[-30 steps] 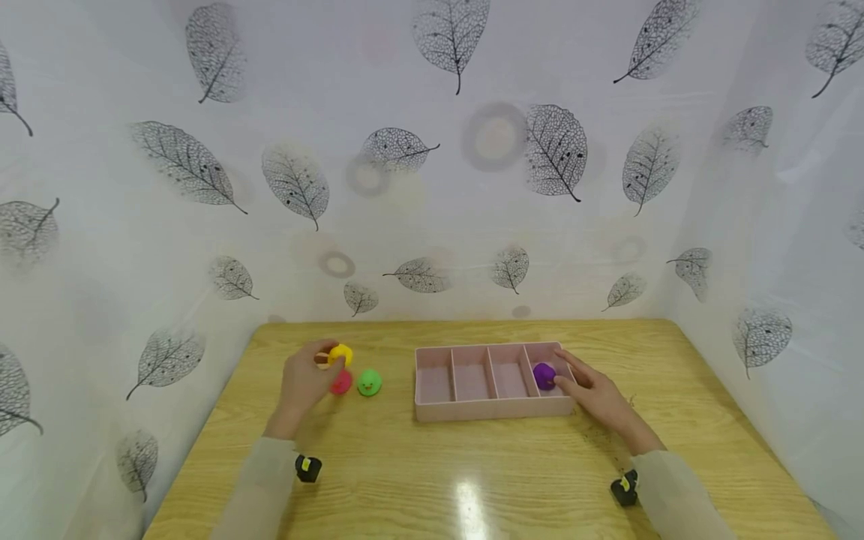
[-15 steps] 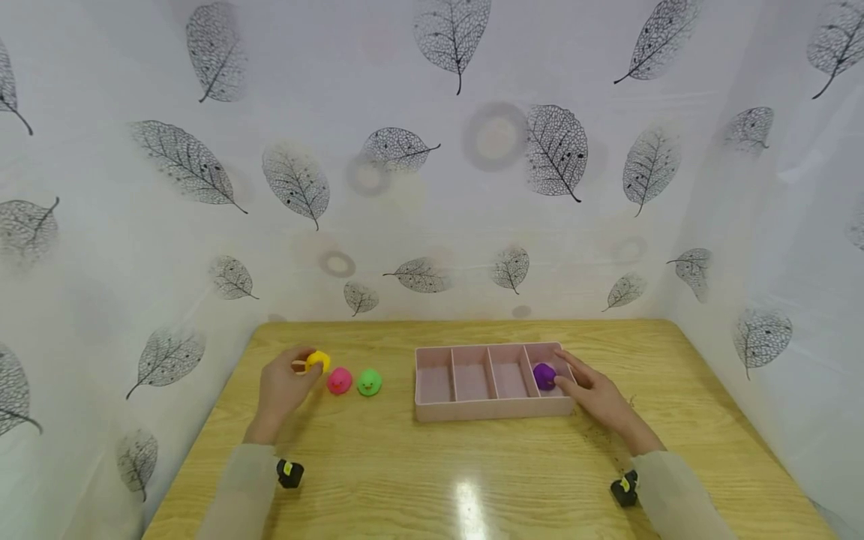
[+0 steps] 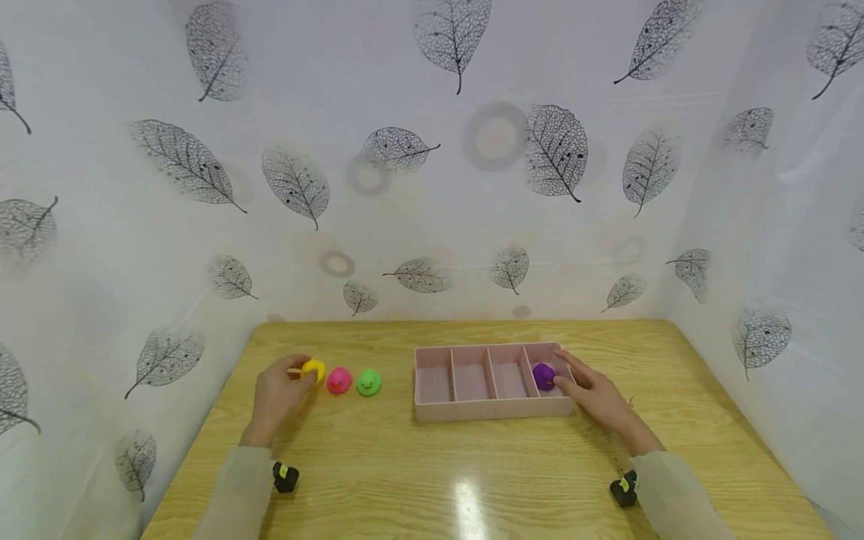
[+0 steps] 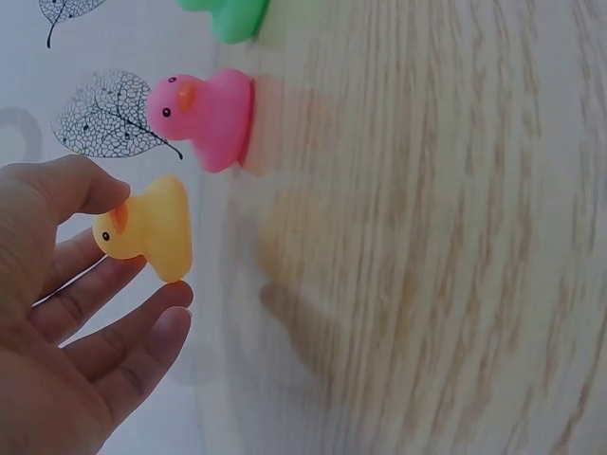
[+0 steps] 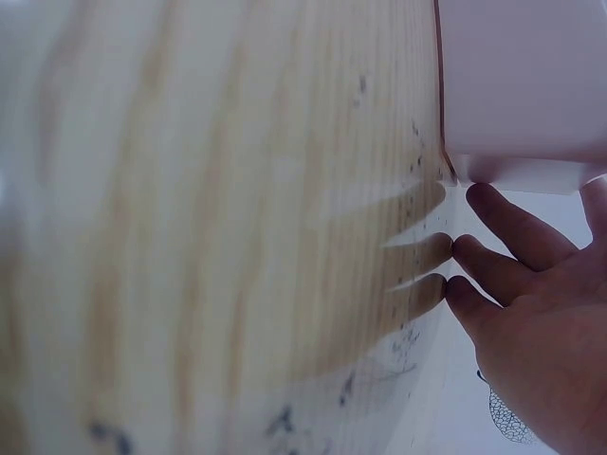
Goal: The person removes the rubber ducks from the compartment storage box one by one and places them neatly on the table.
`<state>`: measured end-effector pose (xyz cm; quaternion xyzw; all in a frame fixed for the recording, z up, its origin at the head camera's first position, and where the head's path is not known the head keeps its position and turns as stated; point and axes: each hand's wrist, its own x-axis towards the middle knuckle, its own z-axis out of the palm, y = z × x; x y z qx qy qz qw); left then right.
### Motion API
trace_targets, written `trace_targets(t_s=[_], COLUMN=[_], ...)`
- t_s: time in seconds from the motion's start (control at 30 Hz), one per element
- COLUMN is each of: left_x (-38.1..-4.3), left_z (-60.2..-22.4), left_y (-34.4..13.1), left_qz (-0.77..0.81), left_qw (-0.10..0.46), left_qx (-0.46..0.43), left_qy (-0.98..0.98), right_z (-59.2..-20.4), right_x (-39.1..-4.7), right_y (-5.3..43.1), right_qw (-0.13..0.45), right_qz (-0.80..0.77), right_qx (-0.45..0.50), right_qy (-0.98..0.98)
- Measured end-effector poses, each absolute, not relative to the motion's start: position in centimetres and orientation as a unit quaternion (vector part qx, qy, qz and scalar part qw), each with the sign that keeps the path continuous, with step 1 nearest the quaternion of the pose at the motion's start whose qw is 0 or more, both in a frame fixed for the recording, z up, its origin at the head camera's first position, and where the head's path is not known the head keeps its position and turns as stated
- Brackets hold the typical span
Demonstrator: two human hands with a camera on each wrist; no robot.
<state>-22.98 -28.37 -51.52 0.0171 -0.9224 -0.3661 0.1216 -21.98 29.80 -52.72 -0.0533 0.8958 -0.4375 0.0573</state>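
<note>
Well to the left of the divided tray (image 3: 493,410), the left hand (image 3: 275,394) is holding the yellow duck (image 3: 313,368); its grip is pinching the toy between thumb and fingers. The duck is hanging just above the table (image 3: 378,465), base looking down and head up, so its head-to-base axis is standing about upright. Its bill, which the thumb is partly covering, is showing toward the near side. Nearer to the tray, the pink duck (image 3: 339,381) and then the green duck (image 3: 369,382) are standing upright, bills facing the near side; both are blocking the straight way from the yellow duck to the tray. The tray is stretching its long axis from left to right, and the purple toy (image 3: 543,376) is sitting in its rightmost compartment. At the tray's right end, the right hand (image 3: 602,399) is resting, its grip lying loose with fingers spread. Behind the tray, a leaf-patterned sheet (image 3: 466,217) is hanging.
</note>
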Motion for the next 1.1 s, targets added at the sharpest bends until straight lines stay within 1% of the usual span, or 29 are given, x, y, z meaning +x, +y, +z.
trace_targets(t_s=[0.2,0.57,1.1], left_x=[-22.8,-22.8,-22.8], left_z=[-51.8,-52.3,-52.7], left_y=[-28.5,-29.0,-29.1], left_qz=[-0.367,-0.366,-0.36], left_qw=[0.122,0.096,0.085], left_qx=[0.025,0.029,0.03], left_qy=[-0.922,-0.925,-0.929], right_z=[-52.7,-52.8,-52.7], right_x=[-21.9,-22.0,-22.0], right_y=[29.8,29.8,29.8], right_qw=[0.055,0.06,0.056], right_qz=[-0.437,-0.44,-0.445], right_qx=[-0.055,-0.052,-0.054], right_qy=[0.896,0.895,0.892])
